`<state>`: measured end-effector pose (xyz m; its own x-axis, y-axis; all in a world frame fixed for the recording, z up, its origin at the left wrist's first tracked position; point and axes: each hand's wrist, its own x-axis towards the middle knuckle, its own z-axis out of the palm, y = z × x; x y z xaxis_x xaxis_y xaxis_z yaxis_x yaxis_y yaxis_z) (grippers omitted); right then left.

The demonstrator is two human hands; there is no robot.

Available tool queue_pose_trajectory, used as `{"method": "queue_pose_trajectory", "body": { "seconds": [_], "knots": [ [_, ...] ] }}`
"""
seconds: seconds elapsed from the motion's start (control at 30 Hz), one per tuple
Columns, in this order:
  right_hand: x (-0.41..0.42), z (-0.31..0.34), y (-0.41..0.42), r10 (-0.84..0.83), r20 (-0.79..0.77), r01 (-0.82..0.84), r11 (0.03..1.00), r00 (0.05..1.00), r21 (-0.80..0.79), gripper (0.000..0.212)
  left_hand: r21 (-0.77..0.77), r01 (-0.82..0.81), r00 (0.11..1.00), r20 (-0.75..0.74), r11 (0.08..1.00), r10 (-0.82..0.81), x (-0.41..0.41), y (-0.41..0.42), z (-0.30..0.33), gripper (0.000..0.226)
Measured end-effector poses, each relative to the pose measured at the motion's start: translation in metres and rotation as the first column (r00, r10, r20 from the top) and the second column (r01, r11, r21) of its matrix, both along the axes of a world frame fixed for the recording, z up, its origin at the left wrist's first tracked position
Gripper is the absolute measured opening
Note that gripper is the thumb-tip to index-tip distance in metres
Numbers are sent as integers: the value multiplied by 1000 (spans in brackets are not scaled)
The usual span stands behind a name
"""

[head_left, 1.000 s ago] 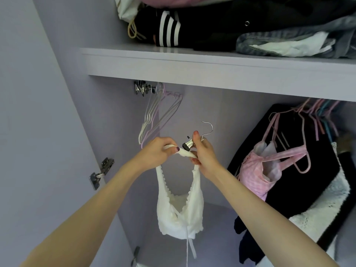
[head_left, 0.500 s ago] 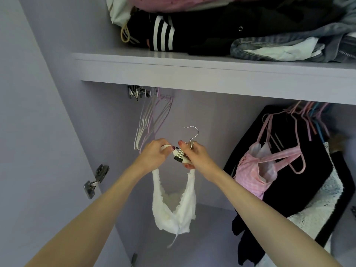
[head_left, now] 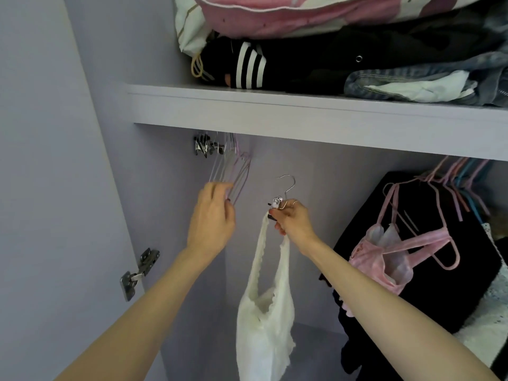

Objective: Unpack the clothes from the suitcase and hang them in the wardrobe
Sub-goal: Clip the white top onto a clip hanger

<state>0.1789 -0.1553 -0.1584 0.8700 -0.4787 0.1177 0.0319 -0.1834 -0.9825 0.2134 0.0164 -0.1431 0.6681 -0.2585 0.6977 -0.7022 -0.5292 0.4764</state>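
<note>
White lacy top (head_left: 265,312) hangs from a clip hanger (head_left: 283,195) pinched in the raised right hand (head_left: 294,224). Left hand (head_left: 213,218) reaches up, fingers loosely curled against empty hangers (head_left: 233,174).

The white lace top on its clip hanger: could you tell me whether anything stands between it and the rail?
Partly: empty hangers crowd the rail's left end, where the left hand reaches. The right hand holds the white lace top below a bare stretch.
</note>
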Motion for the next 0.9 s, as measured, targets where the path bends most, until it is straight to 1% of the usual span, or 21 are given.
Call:
{"method": "queue_pose_trajectory", "body": {
  "seconds": [0.03,0.07,0.1,0.13,0.2,0.27,0.33,0.4,0.53,0.77,0.9],
  "knots": [
    [7,-3,-5,-51,18,52,997,999,-52,24,-40,-48,989,136,998,53,4,1,1,37],
    [15,-4,-12,-103,35,106,988,994,-108,24,-79,-97,964,239,992,113,10,3,2,41],
    [22,-5,-18,-157,51,163,972,986,-172,23,-109,-134,940,302,985,161,14,4,6,46],
    [30,-4,-23,-204,70,215,948,976,-233,22,-128,-158,918,347,979,193,19,6,10,52],
    [50,1,-32,-262,113,285,905,958,-316,21,-115,-206,878,417,972,235,30,10,23,65],
    [65,16,-34,-301,147,335,864,942,-375,18,-55,-287,832,480,956,278,42,13,36,75],
    [72,32,-36,-350,153,379,796,924,-472,12,18,-352,799,527,936,290,51,13,47,78],
    [84,45,-39,-385,162,408,735,909,-542,16,70,-384,782,555,921,284,64,13,53,77],
    [108,63,-47,-438,154,438,677,885,-591,25,94,-371,784,565,924,257,83,12,55,78],
    [128,57,-60,-516,65,463,698,854,-546,27,41,-317,771,592,948,232,91,8,50,90],
    [130,53,-59,-516,55,475,734,855,-485,29,54,-321,783,577,946,232,91,7,50,87]
  ]
}}
